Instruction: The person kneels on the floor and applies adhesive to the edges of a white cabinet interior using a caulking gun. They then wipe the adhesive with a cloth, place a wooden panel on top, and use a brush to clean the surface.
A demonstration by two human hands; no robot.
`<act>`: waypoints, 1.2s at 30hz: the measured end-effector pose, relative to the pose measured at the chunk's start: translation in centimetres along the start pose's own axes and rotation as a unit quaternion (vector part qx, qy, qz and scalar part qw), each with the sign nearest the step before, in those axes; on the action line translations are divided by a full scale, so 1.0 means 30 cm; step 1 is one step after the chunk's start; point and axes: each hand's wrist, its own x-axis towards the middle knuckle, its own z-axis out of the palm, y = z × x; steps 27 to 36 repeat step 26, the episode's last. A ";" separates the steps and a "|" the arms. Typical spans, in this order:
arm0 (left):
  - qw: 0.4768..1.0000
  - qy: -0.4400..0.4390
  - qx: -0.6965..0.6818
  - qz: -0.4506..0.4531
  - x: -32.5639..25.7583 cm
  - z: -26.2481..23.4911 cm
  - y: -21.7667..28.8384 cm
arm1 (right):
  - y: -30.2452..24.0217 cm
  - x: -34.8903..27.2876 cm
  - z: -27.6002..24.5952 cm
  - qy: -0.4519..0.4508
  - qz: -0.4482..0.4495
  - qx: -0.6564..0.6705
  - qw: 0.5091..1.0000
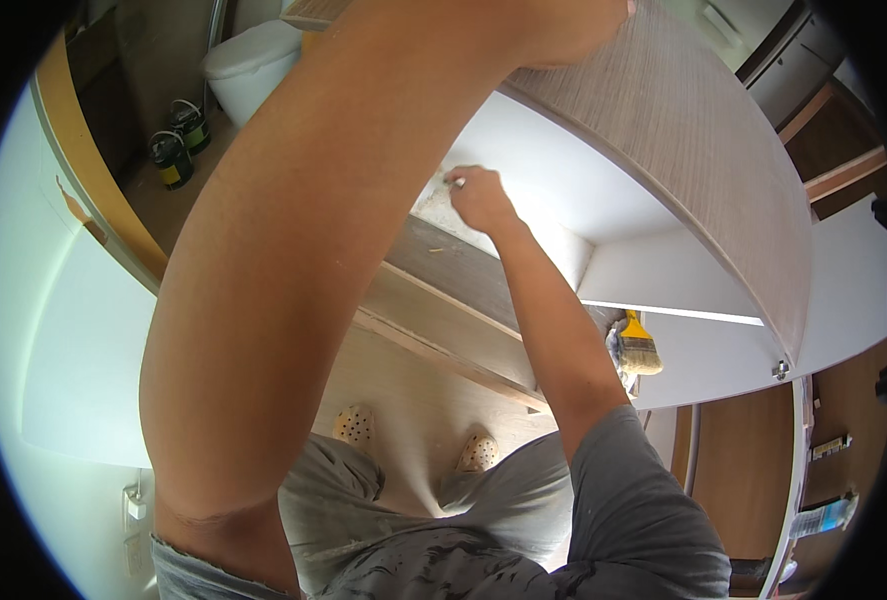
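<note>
My left arm reaches up across the view, and my left hand [578,35] is by the upper edge of a wood-grain panel [663,110]. Its fingers are hidden, so their hold cannot be seen. Below that panel, my right hand [480,198] is inside a white-walled cabinet [543,170], fingers curled closed near a rough, pale patch [433,196] on the back wall. Something small and whitish shows at the fingertips, too small to name. A wide paintbrush [636,345] with a yellow handle lies to the right of my right forearm.
A dark ledge [453,260] and wooden rails run in front of my legs. Two dark buckets [171,160] stand on the floor at far left, near a white toilet [253,70]. Shelving with a blue-labelled bottle [823,517] is at lower right. A latch [780,370] sits at the panel's corner.
</note>
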 end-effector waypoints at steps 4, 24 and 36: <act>0.999 -0.030 0.021 0.022 0.039 -0.018 -0.037 | -0.011 -0.038 0.010 -0.083 0.008 0.026 0.996; 0.998 -0.058 0.012 0.002 0.057 -0.003 -0.029 | 0.139 -0.039 -0.054 0.082 0.059 0.056 0.993; 0.999 -0.033 0.007 0.005 0.059 0.004 -0.022 | 0.114 -0.044 -0.048 -0.029 0.048 0.018 0.998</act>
